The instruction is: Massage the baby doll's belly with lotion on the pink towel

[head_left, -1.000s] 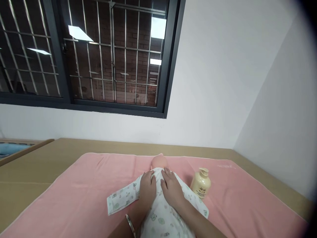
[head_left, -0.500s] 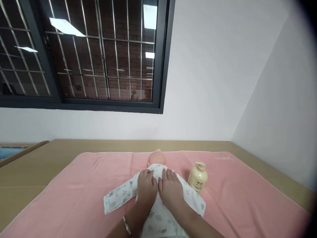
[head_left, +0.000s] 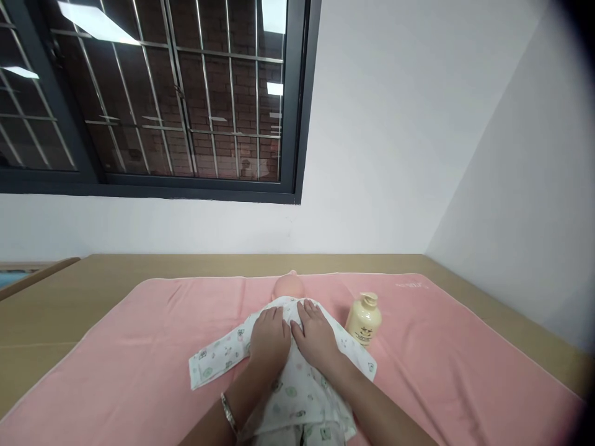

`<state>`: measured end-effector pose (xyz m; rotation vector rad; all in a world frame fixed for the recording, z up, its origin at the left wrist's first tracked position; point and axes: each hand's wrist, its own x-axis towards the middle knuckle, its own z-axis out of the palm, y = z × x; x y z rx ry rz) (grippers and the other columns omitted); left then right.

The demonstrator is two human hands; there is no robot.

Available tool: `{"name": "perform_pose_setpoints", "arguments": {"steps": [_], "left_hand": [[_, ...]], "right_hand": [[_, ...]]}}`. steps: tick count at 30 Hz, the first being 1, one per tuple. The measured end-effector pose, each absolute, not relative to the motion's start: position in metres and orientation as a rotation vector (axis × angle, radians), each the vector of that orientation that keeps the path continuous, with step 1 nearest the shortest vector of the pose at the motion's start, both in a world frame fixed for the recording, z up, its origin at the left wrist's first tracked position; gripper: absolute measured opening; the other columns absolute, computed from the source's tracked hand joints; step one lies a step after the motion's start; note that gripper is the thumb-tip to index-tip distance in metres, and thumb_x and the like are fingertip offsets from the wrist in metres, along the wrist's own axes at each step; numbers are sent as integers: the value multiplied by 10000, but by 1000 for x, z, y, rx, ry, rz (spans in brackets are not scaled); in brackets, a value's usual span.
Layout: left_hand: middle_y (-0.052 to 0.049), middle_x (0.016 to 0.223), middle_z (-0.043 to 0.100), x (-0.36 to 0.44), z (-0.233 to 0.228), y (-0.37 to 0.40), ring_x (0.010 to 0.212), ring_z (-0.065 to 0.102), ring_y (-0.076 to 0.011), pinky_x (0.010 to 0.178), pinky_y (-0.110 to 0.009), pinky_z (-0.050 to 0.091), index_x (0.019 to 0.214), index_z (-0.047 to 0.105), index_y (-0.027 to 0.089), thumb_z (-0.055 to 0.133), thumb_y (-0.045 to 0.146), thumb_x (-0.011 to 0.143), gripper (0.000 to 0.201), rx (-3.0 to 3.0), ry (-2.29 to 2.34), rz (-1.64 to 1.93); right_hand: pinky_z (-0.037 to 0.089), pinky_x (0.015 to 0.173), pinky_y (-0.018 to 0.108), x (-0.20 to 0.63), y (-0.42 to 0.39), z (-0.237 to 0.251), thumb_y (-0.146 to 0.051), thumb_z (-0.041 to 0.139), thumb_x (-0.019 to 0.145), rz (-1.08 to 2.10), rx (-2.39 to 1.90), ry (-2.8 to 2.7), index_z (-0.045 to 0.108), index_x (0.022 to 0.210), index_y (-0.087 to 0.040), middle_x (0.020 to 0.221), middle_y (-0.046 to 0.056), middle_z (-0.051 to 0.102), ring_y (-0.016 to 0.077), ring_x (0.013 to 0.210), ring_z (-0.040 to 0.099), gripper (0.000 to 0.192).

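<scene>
— Both hands have slid slightly toward the doll's head?
— Yes. Left hand (head_left: 269, 339) and right hand (head_left: 317, 337) lie flat, fingers spread, on the doll (head_left: 288, 371); its long axis runs away from them, bottle (head_left: 363, 320) right of the right hand.

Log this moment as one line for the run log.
left hand: flat on doll's printed garment | right hand: flat beside it | doll: lying on pink towel | lotion bottle: upright, right of doll
</scene>
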<state>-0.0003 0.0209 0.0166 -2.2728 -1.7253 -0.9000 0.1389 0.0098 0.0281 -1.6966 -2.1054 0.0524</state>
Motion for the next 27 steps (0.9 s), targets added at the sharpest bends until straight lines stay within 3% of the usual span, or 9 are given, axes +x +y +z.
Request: {"name": "perform_pose_setpoints", "arguments": {"steps": [5,12,17,27], "left_hand": [[-134,897,657,7,27,8,850,593,-288,783,-432,475,971,660,121,422,113,847,268,-2236,-1728,-801],[-140,1044,683,-8,22,26,1026,606,-288,937,-450,465,985,661,158,424,189,880,261,-2416,-1657,-829],[-150,1173,677,-13,8,41,1135,594,-278,1029,-446,442,1139,627,116,398,254,914,349,-2375,-1703,-945],[-132,1149,692,-12,13,39,1109,613,-263,1001,-429,466,1111,644,135,413,243,895,334,-2380,-1812,-1034]], "right_hand": [[241,1178,437,141,10,22,-335,350,988,43,-1649,-2108,440,1438,-52,1494,180,415,295,1413,341,539],[225,1180,444,139,6,22,-352,346,997,29,-1665,-2099,446,1432,-57,1476,183,440,288,1396,367,536],[223,1179,441,135,3,23,-349,339,1001,-1,-1696,-2093,449,1428,-45,1463,194,453,295,1386,379,535],[305,1134,450,125,-18,27,-294,337,987,-89,-1718,-2109,475,1406,-37,1402,213,516,322,1335,447,511]]}}
